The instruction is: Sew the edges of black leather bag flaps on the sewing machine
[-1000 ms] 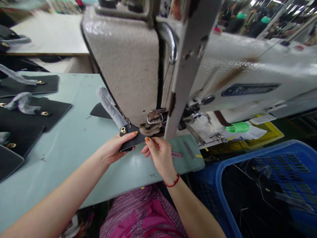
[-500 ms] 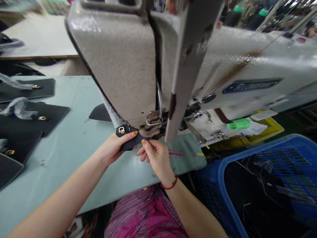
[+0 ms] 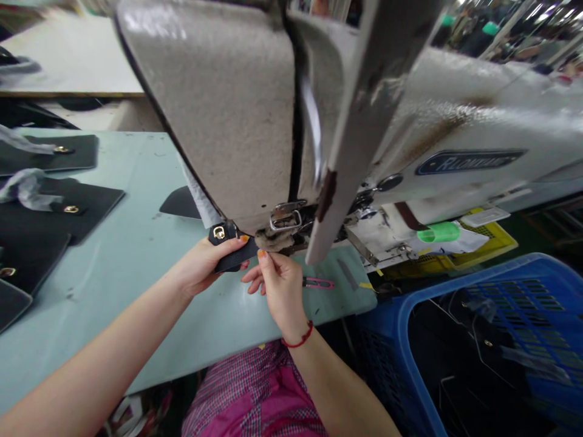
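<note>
Under the head of the sewing machine (image 3: 218, 109), a black leather tab (image 3: 237, 257) with a gold turn-lock fitting (image 3: 219, 232) lay just in front of the needle area, its far end beside a worn tan pad (image 3: 273, 240). The left hand (image 3: 203, 264) gripped the tab firmly between thumb and fingers. The right hand (image 3: 282, 288), with a red string bracelet (image 3: 298, 343) on its wrist, sat just beside it, its fingertips (image 3: 263, 256) drawn into a narrow pinch at the tab's end; whether they held the leather, I could not tell. Pink-handled thread snips (image 3: 317, 283) lay on the pale green table (image 3: 113, 291) to the machine's front. Left of the machine on that table were black leather panels (image 3: 59, 209) with gold fittings. To its right were a green tube (image 3: 438, 232) and a yellow crate (image 3: 494, 243); nearer the person, a blue plastic basket (image 3: 455, 285) held black pieces. The machine's blue badge (image 3: 469, 162) read roughly "RLONTIAN", though blurred.
</note>
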### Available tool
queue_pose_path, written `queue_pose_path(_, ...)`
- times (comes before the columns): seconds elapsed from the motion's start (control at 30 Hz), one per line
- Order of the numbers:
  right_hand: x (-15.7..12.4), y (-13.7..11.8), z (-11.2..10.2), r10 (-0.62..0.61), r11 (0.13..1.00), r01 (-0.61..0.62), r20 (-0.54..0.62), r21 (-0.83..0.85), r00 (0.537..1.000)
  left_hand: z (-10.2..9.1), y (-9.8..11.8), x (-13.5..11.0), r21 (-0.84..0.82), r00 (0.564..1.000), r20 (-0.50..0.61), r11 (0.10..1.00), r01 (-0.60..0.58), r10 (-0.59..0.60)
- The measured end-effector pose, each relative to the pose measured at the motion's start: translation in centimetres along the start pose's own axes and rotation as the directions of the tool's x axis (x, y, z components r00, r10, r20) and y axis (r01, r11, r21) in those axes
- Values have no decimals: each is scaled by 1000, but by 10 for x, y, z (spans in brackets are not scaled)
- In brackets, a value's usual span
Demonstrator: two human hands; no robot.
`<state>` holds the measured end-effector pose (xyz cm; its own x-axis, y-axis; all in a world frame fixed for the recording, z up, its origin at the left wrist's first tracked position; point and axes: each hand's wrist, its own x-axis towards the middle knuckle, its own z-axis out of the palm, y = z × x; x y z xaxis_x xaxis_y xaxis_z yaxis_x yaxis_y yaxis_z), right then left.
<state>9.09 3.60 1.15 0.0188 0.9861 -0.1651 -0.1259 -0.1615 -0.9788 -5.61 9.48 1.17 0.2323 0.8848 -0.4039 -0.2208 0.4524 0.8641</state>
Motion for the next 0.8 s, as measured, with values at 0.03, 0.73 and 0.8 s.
queue_pose_path(0.03, 0, -1, 2, 9, 1000, -9, -7, 4, 1000, 0, 1, 0, 5, 1000, -5, 1000, -3, 3)
queue_pose_path(0.73, 2, -4, 4, 94, 995, -93, -36, 37, 995, 37, -24, -31, -163, 933, -316, 958, -235, 175)
queue_pose_path(0.8, 2, -4, 0, 86, 995, -85, -21, 44, 996, 47, -26, -36, -178, 915, -355, 947, -268, 192)
